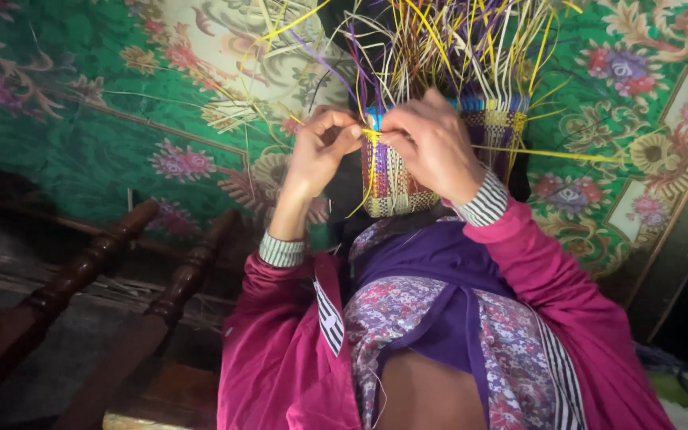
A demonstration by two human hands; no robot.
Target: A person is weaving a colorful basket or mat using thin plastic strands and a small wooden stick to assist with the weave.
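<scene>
Far left, low: two dark turned wooden chair legs (81,271) slant across a grey floor. Behind them and across the whole background lies a green floral carpet (105,135) with pink flowers.

Left hand (320,151): fingers curled, thumb and forefinger pinched on a yellow strip (369,135) at the top edge of the basket. Cuff striped, sleeve magenta.

Centre: half-woven basket (396,179), held over the lap between the two hands, in front of the carpet. Woven part is a small boxy body in a check of purple, yellow and pale straw, with a blue band along the top edge. Weave tight and even. Many loose strips (439,48) stand up from the rim and fan outward: yellow, purple, pale straw. One yellow strip runs out sideways to the right.

Right hand (431,143): fingers bent, fingertips pressed onto the same rim spot, touching the left fingertips; back of hand covers part of the basket. What it pinches, cannot tell exactly.
</scene>
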